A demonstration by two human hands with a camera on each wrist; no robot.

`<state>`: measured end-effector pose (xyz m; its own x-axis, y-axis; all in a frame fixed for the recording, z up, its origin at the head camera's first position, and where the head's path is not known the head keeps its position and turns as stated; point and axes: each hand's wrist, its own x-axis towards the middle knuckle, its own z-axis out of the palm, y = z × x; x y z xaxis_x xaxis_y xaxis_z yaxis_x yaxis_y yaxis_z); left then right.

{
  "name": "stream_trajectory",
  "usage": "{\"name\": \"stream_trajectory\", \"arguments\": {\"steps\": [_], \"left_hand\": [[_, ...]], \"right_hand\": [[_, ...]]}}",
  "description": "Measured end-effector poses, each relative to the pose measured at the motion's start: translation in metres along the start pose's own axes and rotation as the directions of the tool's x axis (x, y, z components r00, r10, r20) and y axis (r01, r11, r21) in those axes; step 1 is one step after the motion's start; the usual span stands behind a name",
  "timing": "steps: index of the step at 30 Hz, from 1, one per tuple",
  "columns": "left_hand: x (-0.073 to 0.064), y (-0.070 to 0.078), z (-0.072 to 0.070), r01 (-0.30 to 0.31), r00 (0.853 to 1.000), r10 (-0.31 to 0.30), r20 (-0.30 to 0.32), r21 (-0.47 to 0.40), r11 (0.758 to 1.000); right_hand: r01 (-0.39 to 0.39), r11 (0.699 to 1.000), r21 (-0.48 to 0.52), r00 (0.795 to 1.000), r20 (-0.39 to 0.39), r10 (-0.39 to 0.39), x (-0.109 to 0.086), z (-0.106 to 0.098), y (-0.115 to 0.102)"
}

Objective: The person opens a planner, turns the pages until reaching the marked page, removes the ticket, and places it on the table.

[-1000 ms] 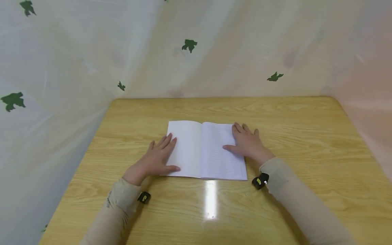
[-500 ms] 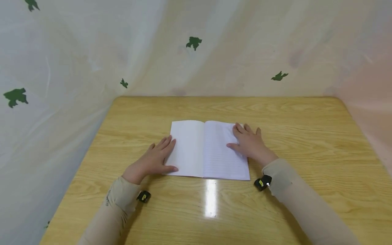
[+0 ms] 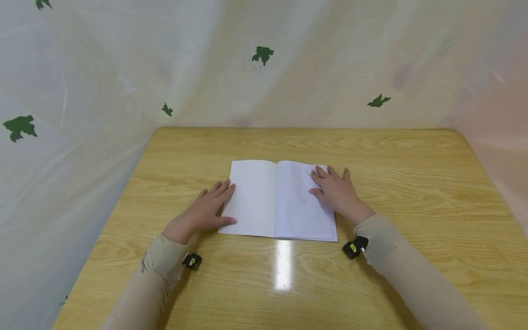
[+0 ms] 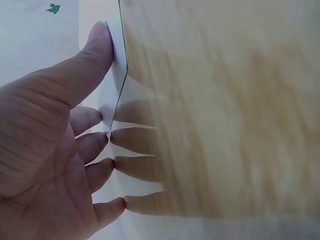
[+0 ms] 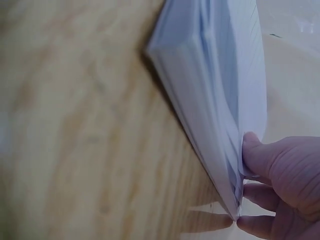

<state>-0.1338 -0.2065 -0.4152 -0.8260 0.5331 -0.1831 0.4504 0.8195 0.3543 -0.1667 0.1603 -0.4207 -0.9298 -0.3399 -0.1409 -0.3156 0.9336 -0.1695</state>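
Observation:
An open notebook lies on the table, its left page plain white and its right page ruled with lines. My left hand spreads over the notebook's left edge, thumb on the page's lower corner; in the left wrist view, its fingertips touch the table along that edge. My right hand rests at the right page's upper outer edge, with thumb and some fingers on the paper. In the right wrist view, the thumb presses the top page, which stands a little off the leaves below.
A glossy wooden table reaches out on all sides of the notebook. Behind it and at both sides hangs a pale curtain with green bird shapes. A black wrist device sits under the left cuff, another black device under the right.
My right thumb has drawn in toward the index finger, and the right page now wrinkles slightly beside the fingertips. The left hand stays at the left edge. The head view has shifted slightly.

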Motion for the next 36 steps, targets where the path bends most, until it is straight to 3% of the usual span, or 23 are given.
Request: {"name": "stream_trajectory", "arguments": {"steps": [10, 20, 30, 36], "left_hand": [[0.001, 0.003, 0.000, -0.003, 1.000, 0.003, 0.012, 0.015, 1.000], [0.000, 0.005, 0.001, -0.004, 1.000, 0.004, 0.028, 0.008, 1.000], [-0.003, 0.009, -0.003, 0.012, 0.999, -0.012, 0.033, 0.004, 1.000], [-0.004, 0.010, -0.004, 0.011, 1.000, -0.011, 0.028, -0.001, 1.000]], "right_hand": [[-0.001, 0.999, 0.037, 0.998, -0.060, 0.004, -0.002, -0.001, 0.001], [-0.031, 0.997, 0.067, 0.999, -0.014, 0.032, -0.001, -0.002, 0.011], [-0.007, 0.999, 0.050, 0.999, -0.039, 0.009, -0.005, -0.004, 0.003], [-0.006, 0.994, 0.110, 1.000, -0.028, 0.009, -0.003, -0.003, 0.007]]}}
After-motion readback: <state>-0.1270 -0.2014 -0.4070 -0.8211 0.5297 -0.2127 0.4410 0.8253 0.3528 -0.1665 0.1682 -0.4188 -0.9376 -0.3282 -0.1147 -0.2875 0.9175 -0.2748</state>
